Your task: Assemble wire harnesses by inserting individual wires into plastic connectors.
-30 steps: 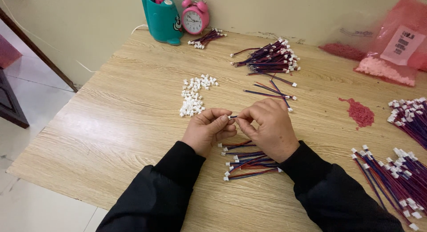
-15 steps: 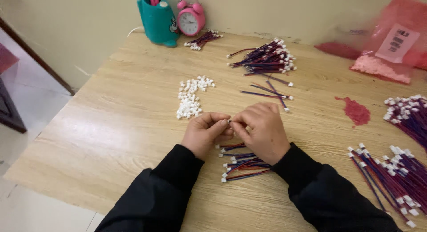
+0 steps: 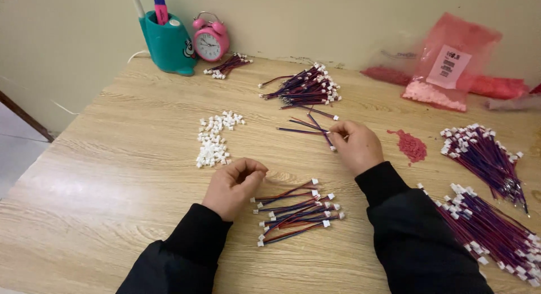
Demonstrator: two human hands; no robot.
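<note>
Both hands have come apart since half a second ago, when they were working together at one spot over the wooden surface [image 3: 112, 159]. Now the right hand [image 3: 358, 146] is reaching out to the loose wire leads [image 3: 307, 125] lying just below the big bundle of purple and red leads [image 3: 304, 88], and its fingers [image 3: 337, 137] are closing together on one lead [image 3: 326, 137], which is running up and to the left from the fingertips, its white connector showing just under them. The left hand [image 3: 234, 184] is resting on the surface with its fingers [image 3: 252, 169] curled in and pinched together; whether anything is sitting between them I cannot tell (they are turned away from the camera).

Just right of the left hand, touching nothing, a small pile of finished leads [image 3: 296, 212] with white connectors on the ends is lying between the two black sleeves. A heap of loose white connector housings [image 3: 214, 139] is sitting just beyond the left hand. Further bundles of leads [image 3: 484, 153] are lying at the right edge, with a little mound of red terminals [image 3: 410, 145] near the right hand. At the back, against the wall, a teal pen holder [image 3: 166, 43], a pink alarm clock [image 3: 211, 41] and pink plastic bags [image 3: 451, 63] are standing well apart from both hands.
</note>
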